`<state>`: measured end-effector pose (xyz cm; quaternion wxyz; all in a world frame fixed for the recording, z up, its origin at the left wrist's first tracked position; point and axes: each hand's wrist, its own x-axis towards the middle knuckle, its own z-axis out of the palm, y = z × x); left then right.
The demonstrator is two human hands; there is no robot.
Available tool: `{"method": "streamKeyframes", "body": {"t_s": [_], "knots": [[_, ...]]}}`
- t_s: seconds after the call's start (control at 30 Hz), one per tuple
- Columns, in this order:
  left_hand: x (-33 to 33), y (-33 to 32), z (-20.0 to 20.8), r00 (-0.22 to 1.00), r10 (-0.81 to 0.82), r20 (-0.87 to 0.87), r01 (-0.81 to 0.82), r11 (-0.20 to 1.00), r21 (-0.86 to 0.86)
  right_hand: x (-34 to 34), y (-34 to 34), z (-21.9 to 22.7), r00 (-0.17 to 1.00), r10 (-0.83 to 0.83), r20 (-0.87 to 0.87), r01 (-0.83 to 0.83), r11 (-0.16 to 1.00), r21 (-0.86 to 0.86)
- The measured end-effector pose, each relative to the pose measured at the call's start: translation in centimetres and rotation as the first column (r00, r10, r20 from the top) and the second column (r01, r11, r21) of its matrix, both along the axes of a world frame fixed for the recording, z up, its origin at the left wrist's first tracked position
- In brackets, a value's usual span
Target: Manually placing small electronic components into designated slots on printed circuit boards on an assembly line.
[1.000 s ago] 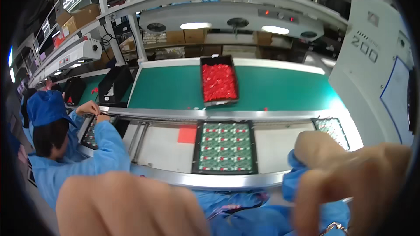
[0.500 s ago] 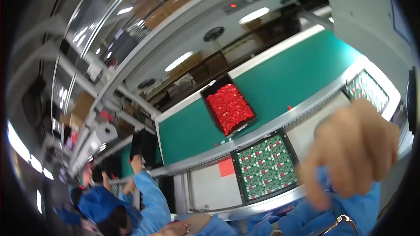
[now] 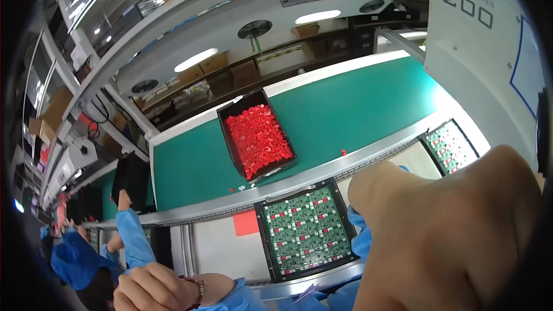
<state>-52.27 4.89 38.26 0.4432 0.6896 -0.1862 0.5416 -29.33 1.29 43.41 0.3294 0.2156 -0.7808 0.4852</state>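
My right hand looms large at the lower right, very near the camera, its back toward me. Its fingers are hidden, so what they do cannot be seen. At the lower left is my left hand, a bracelet at its wrist and its fingers curled in; whatever they may hold is out of sight. Between the hands lies a black-framed panel of green circuit boards, dotted with small red and white parts. Beyond the panel, a black bin full of small red parts stands on the green surface.
A second framed board panel sits by the grey machine at right. Red paper lies beside the nearer panel. A few loose parts lie near the metal rail. At left, a co-worker in a blue cap reaches toward a black bin.
The view has shifted, bringing the second board panel more fully into sight. My left hand has come into view at lower left. My right hand looks larger and nearer, its fingers now hidden.
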Motion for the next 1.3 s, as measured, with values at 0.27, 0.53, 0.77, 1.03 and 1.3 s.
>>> {"method": "streamKeyframes", "body": {"t_s": [0.27, 0.53, 0.77, 1.03, 1.3], "knots": [[-5.9, 0.9, -2.4, 0.968, 0.24, 0.065, -0.238, 0.97, -0.047, 0.7, -6.0, -8.3, 0.984, 0.173, 0.038, -0.175, 0.984, 0.034], [-13.4, 1.1, -4.7, 0.999, 0.025, 0.027, -0.024, 0.998, -0.051, -9.1, -5.7, -9.2, 0.945, 0.287, 0.156, -0.309, 0.942, 0.134], [-17.4, 0.1, -5.2, 0.921, -0.36, -0.151, 0.35, 0.933, -0.087, -11.9, -3.1, -10.9, 0.765, 0.153, 0.625, -0.433, 0.841, 0.324], [-18.4, -3.1, -2.4, 0.714, -0.633, -0.299, 0.674, 0.737, 0.049, -12.8, -2.5, -11.0, 0.845, 0.035, 0.534, -0.222, 0.931, 0.291], [-9.8, -10.5, -3.6, 0.648, -0.422, -0.634, 0.538, 0.843, -0.011, -2.0, -1.3, -11.5, 0.175, -0.559, 0.81, 0.436, 0.782, 0.445]]}}
